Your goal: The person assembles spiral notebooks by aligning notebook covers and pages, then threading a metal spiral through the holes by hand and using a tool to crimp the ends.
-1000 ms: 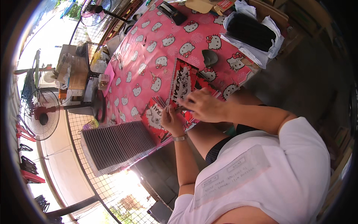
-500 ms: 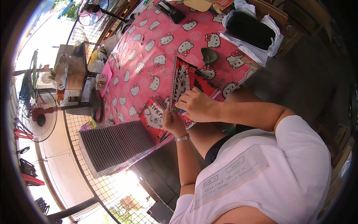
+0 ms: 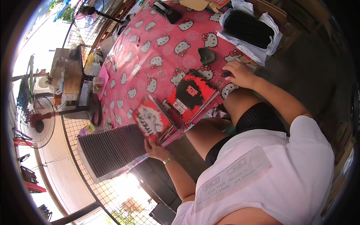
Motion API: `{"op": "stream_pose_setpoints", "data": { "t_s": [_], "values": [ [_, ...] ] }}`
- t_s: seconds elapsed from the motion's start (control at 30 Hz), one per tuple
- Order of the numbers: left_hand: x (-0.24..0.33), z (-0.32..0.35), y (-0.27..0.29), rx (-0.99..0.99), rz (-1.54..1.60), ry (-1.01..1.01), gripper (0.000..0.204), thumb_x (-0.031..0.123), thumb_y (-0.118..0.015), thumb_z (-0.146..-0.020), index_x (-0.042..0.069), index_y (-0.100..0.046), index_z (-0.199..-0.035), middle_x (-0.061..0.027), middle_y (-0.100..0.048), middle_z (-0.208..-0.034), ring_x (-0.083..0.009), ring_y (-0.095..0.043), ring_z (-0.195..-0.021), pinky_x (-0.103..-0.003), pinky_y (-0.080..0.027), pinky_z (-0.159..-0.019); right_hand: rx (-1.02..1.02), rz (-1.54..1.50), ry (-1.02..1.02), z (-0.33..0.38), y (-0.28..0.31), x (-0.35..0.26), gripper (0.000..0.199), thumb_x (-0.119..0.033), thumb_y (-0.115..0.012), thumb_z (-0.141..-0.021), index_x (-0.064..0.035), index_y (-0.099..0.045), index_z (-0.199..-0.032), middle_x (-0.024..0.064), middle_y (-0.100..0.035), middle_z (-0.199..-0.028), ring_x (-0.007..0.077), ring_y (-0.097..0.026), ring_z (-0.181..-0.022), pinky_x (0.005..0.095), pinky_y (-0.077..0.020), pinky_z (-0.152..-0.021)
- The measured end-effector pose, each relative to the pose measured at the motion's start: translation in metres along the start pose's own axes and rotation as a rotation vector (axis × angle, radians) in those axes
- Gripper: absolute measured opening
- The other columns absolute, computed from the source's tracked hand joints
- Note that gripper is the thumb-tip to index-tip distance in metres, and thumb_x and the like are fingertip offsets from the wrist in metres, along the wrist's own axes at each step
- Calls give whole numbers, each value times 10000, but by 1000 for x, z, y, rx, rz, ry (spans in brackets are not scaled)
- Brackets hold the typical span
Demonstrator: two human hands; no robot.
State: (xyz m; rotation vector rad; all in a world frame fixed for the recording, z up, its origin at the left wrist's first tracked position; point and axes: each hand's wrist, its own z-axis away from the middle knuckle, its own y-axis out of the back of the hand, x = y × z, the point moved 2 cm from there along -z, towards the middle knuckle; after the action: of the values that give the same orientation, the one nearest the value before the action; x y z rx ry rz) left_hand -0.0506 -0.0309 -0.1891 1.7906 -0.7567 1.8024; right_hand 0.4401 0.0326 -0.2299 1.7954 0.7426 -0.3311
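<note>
My left hand (image 3: 156,150) grips the near edge of a spiral notebook (image 3: 153,119) with a red, white and black cover. That notebook lies on a small pile at the table's near edge. My right hand (image 3: 242,74) is closed around a small dark tool (image 3: 226,74), low over the table's right side; its kind cannot be made out. Between my hands rests a stack of red notebooks (image 3: 190,95) with a black patch on the top cover. Beyond the stack sits a dark grey curved piece (image 3: 206,56).
A tall stack of grey wire-bound items (image 3: 114,150) stands at the left corner. Black combs or wires (image 3: 249,30) lie in white paper at the far right. A black tape dispenser (image 3: 167,12) is at the back of the pink patterned tablecloth (image 3: 123,80). Fans (image 3: 39,122) stand left.
Both hands were together at a spiral notebook over the stack. My left hand has carried that notebook left onto the pile; my right hand has moved away to the right with the tool.
</note>
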Motion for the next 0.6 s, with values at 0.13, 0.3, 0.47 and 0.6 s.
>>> {"op": "stream_pose_setpoints", "data": {
  "t_s": [0.13, 0.3, 0.47, 0.6],
  "values": [
    [-20, 9, 8, 41, -872, -313, 270, 74, -684, -899, -36, -657, -1144, -160, -673, -1089, -314, -650, -973, -398, -531, -846, 330, 189, -108, -47, 72, 10, 232, -181, -705, -851, -58, -656, -1041, 101, -631, -1020, 318, -596, -1043, 424, -466, -972],
    [-10, 60, -109, -544, -873, -928, 290, 94, -748, -801, 26, -678, -1074, -153, -620, -1189, -338, -588, -1103, -442, -484, -950, 237, 664, -470, -67, 78, 96, 276, -202, -708, -861, -55, -616, -1076, 132, -577, -1159, 340, -621, -1042, 469, -526, -899],
    [-23, 117, -180, -1078, -921, -1104, 354, 155, -742, -805, 72, -650, -1136, -121, -628, -1197, -337, -612, -1066, -436, -530, -891, 98, 562, -428, -72, 68, 118, 270, -208, -688, -869, -60, -607, -1081, 140, -548, -1165, 353, -668, -937, 479, -550, -844],
    [-34, 116, -167, -1203, -1126, -1194, 419, 159, -692, -831, 92, -606, -1235, -105, -626, -1217, -311, -639, -1028, -424, -561, -815, 111, 753, -114, -74, 66, 115, 198, -145, -632, -878, -87, -622, -1067, 131, -600, -1072, 331, -669, -945, 474, -564, -741]
  ]
}}
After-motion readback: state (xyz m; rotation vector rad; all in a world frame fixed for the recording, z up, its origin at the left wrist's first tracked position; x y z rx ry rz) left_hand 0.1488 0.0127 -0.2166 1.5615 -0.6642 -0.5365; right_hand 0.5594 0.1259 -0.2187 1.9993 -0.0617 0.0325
